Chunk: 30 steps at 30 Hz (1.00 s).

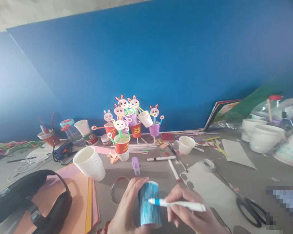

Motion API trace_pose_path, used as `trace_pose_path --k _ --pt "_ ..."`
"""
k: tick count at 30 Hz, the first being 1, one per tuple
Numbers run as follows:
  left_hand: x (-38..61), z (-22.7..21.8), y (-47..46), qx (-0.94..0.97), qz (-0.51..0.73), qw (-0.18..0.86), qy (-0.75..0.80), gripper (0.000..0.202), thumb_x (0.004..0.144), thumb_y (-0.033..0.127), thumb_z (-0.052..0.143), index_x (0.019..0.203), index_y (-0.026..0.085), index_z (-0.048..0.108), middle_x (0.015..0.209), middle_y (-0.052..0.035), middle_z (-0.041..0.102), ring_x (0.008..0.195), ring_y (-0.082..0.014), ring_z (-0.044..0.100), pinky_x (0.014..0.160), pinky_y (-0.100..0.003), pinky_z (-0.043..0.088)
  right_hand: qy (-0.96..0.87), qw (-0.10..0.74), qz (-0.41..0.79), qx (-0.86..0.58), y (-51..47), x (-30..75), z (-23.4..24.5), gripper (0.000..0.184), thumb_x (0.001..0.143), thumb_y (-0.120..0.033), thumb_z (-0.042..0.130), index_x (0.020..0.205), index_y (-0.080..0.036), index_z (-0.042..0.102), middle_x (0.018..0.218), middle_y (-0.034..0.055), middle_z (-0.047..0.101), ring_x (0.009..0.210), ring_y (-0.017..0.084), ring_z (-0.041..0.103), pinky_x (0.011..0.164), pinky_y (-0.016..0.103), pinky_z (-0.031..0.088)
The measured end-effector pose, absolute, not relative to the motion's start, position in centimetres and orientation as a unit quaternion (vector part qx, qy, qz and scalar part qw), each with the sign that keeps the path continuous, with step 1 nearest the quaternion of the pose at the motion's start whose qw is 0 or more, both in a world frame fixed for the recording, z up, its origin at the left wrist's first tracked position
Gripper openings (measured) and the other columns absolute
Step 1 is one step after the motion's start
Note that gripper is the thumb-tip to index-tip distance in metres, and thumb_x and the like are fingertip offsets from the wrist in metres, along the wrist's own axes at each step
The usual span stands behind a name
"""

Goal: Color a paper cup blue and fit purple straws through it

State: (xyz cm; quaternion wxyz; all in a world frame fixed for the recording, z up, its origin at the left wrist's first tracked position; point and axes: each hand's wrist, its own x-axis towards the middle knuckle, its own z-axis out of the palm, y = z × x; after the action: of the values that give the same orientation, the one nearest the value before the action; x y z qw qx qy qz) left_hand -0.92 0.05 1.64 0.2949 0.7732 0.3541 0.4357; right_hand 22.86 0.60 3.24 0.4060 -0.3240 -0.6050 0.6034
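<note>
My left hand (128,208) is closed round a paper cup (150,213) lying on its side, its wall coloured in streaky blue. In my right hand (189,208) a white marker (183,204) with a blue band is pinched, its tip at the cup's side. A roll of tape (119,191) lies just left of my left hand. Beyond the cup stands a small purple bottle-like item (135,166). Behind it are several paper-cup figures with rabbit faces (120,124) and heart-marked hands.
Stacked white cups (90,163), coloured paper (75,195) and a black headset (31,201) are at left, with a blue glue gun (63,150) behind. At right lie black-handled scissors (250,211), a tape roll (208,165) and cut white paper (205,185). Markers (172,165) lie mid-table.
</note>
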Motion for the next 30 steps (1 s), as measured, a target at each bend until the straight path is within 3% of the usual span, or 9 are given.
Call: trace_pose_path --k 4,9,14,21,26,30 --pt "-1.0 1.6 -0.1 0.768 0.443 0.294 0.357 0.087 0.070 0.024 0.077 0.146 0.036 0.037 0.130 -0.0060 0.054 0.118 -0.0316 0.057 0.101 -0.043 0.046 -0.589 0.368 0.653 -0.302 0.2 23.2 2.9 0.041 0.087 -0.057 0.067 0.076 -0.018 0.063 0.060 -0.0014 0.057 0.045 0.011 0.056 0.041 0.021 0.037" --pt "-0.9 1.6 -0.2 0.764 0.439 0.305 0.361 0.092 0.068 0.019 0.077 0.146 0.038 0.034 0.131 -0.0057 0.052 0.118 -0.0313 0.057 0.101 -0.043 0.047 -0.578 0.421 0.616 -0.330 0.4 23.3 3.3 0.034 0.095 -0.051 0.061 0.086 -0.018 0.062 0.063 0.0017 0.067 0.051 0.012 0.058 0.053 0.025 0.046" --pt "-0.9 1.6 -0.1 0.761 0.434 0.309 0.370 0.087 0.068 0.022 0.078 0.144 0.037 0.038 0.129 -0.0055 0.054 0.117 -0.0325 0.056 0.100 -0.045 0.046 -0.595 0.370 0.636 -0.322 0.0 23.4 2.5 0.034 0.088 -0.049 0.069 0.075 -0.018 0.062 0.057 -0.0038 0.055 0.045 0.010 0.054 0.043 0.020 0.034" --pt "-0.9 1.3 0.0 0.761 0.439 0.308 0.364 0.092 0.066 0.021 0.080 0.145 0.038 0.037 0.128 -0.0042 0.055 0.115 -0.0302 0.058 0.100 -0.042 0.047 -0.576 0.411 0.631 -0.317 0.5 23.1 2.1 0.037 0.091 -0.055 0.063 0.081 -0.019 0.062 0.057 -0.0003 0.063 0.045 0.011 0.054 0.046 0.023 0.041" --pt "-1.1 1.1 0.0 0.751 0.445 0.302 0.382 0.088 0.066 0.024 0.079 0.145 0.033 0.040 0.135 -0.0075 0.054 0.123 -0.0346 0.055 0.107 -0.047 0.043 -0.555 0.378 0.674 -0.309 0.1 23.6 2.2 0.041 0.080 -0.055 0.077 0.071 -0.017 0.066 0.059 -0.0011 0.059 0.042 0.009 0.053 0.038 0.018 0.031" --pt "-1.1 0.7 0.3 0.739 0.476 0.291 0.378 0.076 0.076 0.042 0.073 0.144 0.027 0.044 0.138 -0.0120 0.053 0.129 -0.0372 0.052 0.109 -0.050 0.042 -0.503 0.480 0.644 -0.318 1.0 23.5 3.2 0.037 0.090 -0.056 0.068 0.089 -0.019 0.069 0.059 -0.0004 0.067 0.048 0.012 0.059 0.050 0.023 0.045"
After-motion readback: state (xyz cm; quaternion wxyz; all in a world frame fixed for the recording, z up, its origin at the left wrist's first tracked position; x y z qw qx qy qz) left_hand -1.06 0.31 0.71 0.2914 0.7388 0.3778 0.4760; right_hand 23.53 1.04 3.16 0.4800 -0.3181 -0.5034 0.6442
